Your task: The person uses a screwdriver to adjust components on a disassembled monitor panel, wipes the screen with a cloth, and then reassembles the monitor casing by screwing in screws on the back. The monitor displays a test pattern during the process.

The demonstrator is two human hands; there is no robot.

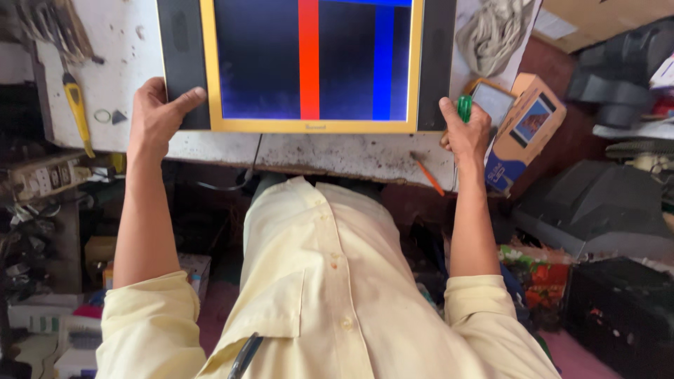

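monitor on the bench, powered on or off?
On. The monitor screen glows dark blue with a bright red and a blue vertical bar. The left hand and right hand grip its sides.

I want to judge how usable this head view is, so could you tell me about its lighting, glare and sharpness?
Head view: daylight is even and soft; the lit monitor glows with saturated red and blue bars, without washing out; both hands, left hand and right hand, are sharp; the space under the workbench falls into deep shadow; the edges bend a little from the wide lens.
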